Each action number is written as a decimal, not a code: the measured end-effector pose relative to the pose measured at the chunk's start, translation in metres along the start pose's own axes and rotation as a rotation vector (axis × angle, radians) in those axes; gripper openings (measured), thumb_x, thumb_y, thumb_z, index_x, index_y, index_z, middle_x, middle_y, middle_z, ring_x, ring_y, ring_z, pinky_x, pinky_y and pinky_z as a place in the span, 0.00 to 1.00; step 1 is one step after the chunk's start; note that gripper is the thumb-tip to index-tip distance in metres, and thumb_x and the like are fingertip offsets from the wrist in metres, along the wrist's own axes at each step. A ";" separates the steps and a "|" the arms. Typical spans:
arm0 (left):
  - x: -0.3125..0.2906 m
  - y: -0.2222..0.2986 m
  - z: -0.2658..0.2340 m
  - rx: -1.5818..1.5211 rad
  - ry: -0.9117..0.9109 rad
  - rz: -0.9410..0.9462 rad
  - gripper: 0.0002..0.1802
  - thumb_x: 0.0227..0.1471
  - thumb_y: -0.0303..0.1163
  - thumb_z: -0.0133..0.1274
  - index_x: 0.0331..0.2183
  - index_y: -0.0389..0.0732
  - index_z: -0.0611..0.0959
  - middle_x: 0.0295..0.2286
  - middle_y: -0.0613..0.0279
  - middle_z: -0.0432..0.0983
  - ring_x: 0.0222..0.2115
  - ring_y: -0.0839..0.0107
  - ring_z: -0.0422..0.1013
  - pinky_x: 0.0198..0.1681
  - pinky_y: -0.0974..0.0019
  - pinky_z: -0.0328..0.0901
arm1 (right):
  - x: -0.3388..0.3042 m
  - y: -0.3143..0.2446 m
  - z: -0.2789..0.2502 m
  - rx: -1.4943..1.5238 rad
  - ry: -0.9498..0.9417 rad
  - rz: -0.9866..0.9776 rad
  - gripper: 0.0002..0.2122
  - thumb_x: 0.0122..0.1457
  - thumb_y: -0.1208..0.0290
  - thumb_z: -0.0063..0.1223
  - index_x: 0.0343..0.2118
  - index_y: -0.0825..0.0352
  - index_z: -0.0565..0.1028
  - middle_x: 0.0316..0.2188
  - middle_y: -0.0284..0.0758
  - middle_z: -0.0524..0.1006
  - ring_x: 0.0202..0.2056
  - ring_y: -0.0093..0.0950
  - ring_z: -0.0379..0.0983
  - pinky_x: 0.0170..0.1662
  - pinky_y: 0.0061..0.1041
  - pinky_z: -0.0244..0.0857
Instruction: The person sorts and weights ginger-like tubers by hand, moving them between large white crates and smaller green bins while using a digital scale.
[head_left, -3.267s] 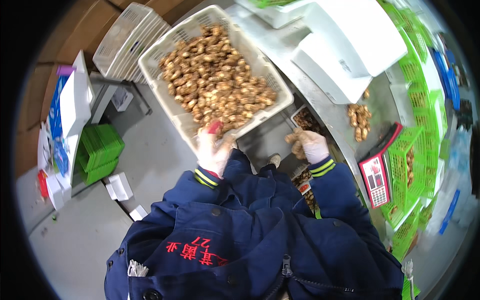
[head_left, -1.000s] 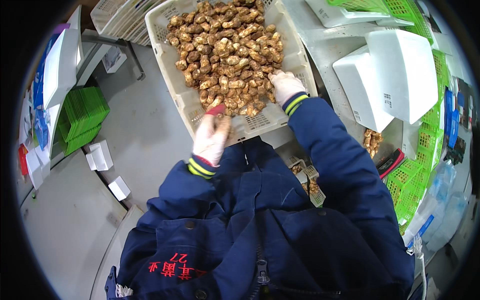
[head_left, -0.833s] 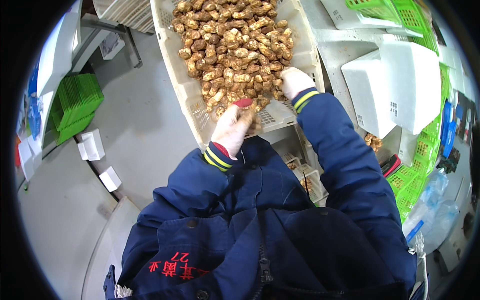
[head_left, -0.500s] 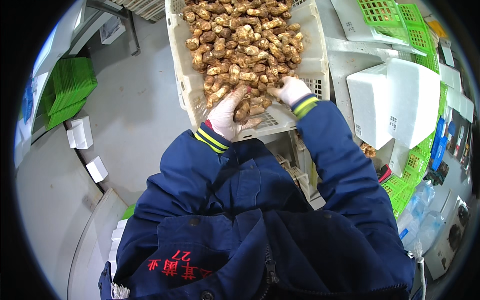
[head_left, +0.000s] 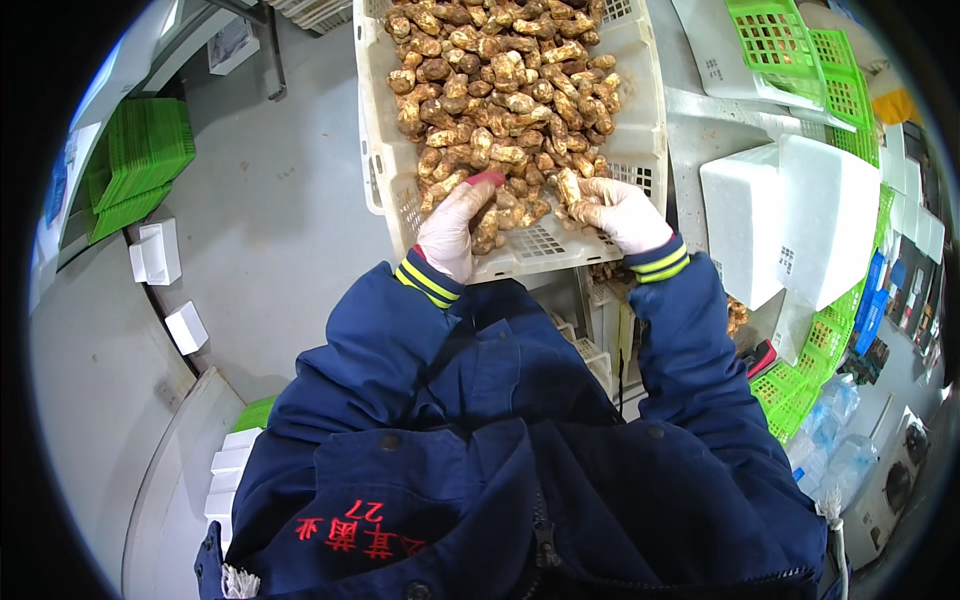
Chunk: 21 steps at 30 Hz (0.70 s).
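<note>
A pale plastic crate (head_left: 634, 125) with slotted sides holds a heap of brown, thick-stemmed mushrooms (head_left: 505, 70). My right hand (head_left: 630, 215), in a thin whitish glove, pinches a mushroom (head_left: 568, 187) between thumb and fingers, just above the crate's near right part. At the near left part, my gloved left hand (head_left: 450, 235) is curled round a few mushrooms (head_left: 485, 230); a reddish patch shows at its fingertips. Its palm side and part of what it holds are hidden. Loose mushrooms lie between the two hands, beside the bare slotted floor (head_left: 538, 242) of the crate.
White foam boxes (head_left: 825, 220) stand on the right, next to green plastic baskets (head_left: 765, 40). Stacked green crates (head_left: 145, 155) and small white boxes (head_left: 157, 258) are on the left. Below the near edge of the crate is a shelf (head_left: 597, 365) with more pale trays.
My right hand has drawn back a little to the right and turned, and now holds a mushroom upright. The left hand stays by the mushrooms at the near left. The view has shifted slightly.
</note>
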<state>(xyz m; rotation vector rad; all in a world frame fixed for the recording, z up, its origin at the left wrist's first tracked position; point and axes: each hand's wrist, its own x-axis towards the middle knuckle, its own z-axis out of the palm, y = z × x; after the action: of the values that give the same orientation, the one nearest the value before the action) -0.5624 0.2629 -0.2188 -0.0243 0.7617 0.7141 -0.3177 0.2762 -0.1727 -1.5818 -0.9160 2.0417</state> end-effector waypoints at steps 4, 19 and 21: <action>-0.003 -0.003 0.011 0.004 -0.011 0.035 0.20 0.54 0.46 0.54 0.41 0.41 0.77 0.34 0.62 0.75 0.26 0.72 0.71 0.28 0.66 0.70 | -0.022 -0.029 0.042 -0.190 -0.038 0.017 0.17 0.57 0.67 0.51 0.48 0.69 0.73 0.35 0.36 0.79 0.34 0.23 0.75 0.38 0.21 0.68; -0.048 0.003 0.001 -0.095 -0.002 0.057 0.18 0.54 0.31 0.55 0.46 0.41 0.71 0.26 0.59 0.74 0.23 0.71 0.72 0.25 0.69 0.68 | 0.054 -0.009 0.041 -0.210 0.044 -0.034 0.13 0.57 0.69 0.53 0.41 0.72 0.76 0.30 0.36 0.78 0.28 0.22 0.75 0.31 0.21 0.69; -0.045 -0.002 0.007 -0.081 0.005 0.113 0.19 0.55 0.35 0.53 0.47 0.41 0.72 0.29 0.60 0.74 0.23 0.73 0.73 0.21 0.74 0.65 | 0.020 -0.027 0.056 -0.180 -0.005 -0.041 0.14 0.59 0.67 0.52 0.42 0.73 0.76 0.29 0.34 0.77 0.27 0.21 0.75 0.30 0.18 0.69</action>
<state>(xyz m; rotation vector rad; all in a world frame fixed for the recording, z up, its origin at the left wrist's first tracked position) -0.5796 0.2364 -0.1858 -0.0570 0.7432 0.8525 -0.3795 0.2946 -0.1592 -1.6349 -1.1527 1.9831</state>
